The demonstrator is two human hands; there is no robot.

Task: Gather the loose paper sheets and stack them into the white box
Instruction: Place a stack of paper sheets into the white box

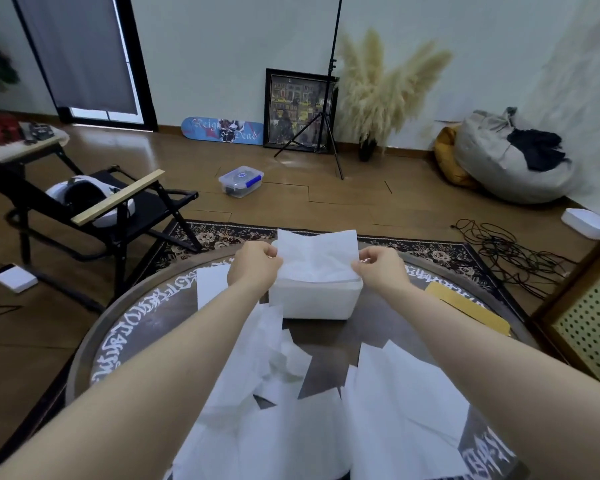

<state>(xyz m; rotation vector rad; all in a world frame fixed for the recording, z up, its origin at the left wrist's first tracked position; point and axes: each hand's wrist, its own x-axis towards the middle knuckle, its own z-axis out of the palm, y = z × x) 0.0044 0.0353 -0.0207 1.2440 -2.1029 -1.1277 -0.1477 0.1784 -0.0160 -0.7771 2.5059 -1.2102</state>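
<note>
A white box stands near the far side of a round dark table. A white paper sheet sticks up out of the box's open top. My left hand pinches the sheet's left edge and my right hand pinches its right edge, both just above the box. Several loose white sheets lie scattered over the near half of the table, partly under my forearms. One more sheet lies left of the box.
A yellow envelope lies on the table's right side. A black folding chair with a headset stands to the left. Tangled cables and a perforated cabinet are to the right; a tripod stands behind.
</note>
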